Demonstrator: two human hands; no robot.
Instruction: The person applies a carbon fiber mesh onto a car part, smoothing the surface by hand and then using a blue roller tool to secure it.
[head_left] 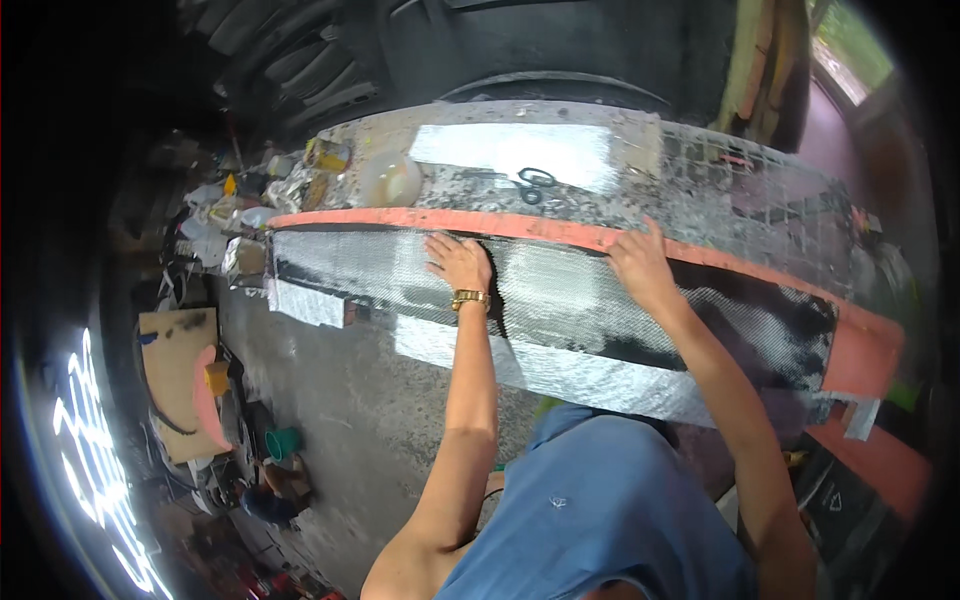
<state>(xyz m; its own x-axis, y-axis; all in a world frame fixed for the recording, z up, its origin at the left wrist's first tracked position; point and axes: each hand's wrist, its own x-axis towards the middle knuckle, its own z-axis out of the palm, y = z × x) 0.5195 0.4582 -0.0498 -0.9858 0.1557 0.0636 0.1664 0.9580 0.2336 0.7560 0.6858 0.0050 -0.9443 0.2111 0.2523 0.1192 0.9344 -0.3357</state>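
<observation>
A long panel with an orange-red rim [480, 220] lies across the work table, covered with glossy black-and-silver woven fabric [560, 290] that looks like carbon fibre cloth. My left hand [462, 264] rests flat on this cloth, fingers spread, just below the rim. Farther right, my right hand [642, 265] has its thumb and nearest fingers drawn together on the cloth's upper edge, with the little finger sticking up over the rim. Its fingertips are partly hidden. Whitish, shiny sheeting [590, 375] shows along the panel's near edge, close to my body.
Black-handled scissors [535, 187] and a white sheet [510, 148] lie behind the panel. A translucent bowl [392, 181] stands left of them, near cluttered containers [325, 155]. On the floor at left are a brown board [178, 370] and a green bucket [283, 443].
</observation>
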